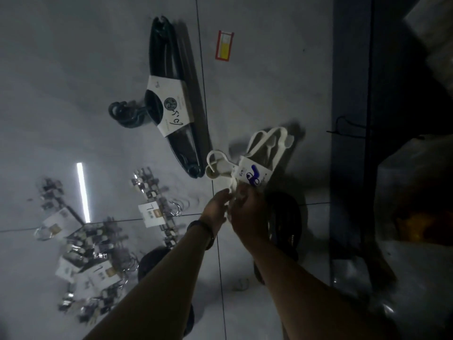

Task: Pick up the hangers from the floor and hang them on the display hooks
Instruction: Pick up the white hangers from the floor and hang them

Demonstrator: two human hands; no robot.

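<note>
A bundle of white plastic hangers (266,146) with a paper sleeve printed in blue is lifted just off the grey tiled floor. My right hand (247,209) grips its lower end, and my left hand (217,207) pinches the same end from the left. A bundle of black hangers (176,104) with a white paper sleeve lies flat on the floor, up and left of the white one. Several packs of metal clip hangers (157,207) with white cards lie at the lower left. No display hooks are visible.
A red and yellow price tag (224,46) lies on the floor near the top. A dark shelf base (353,119) runs down the right side, with a plastic-wrapped bundle (416,192) beside it. My dark shoes (284,224) stand below my hands.
</note>
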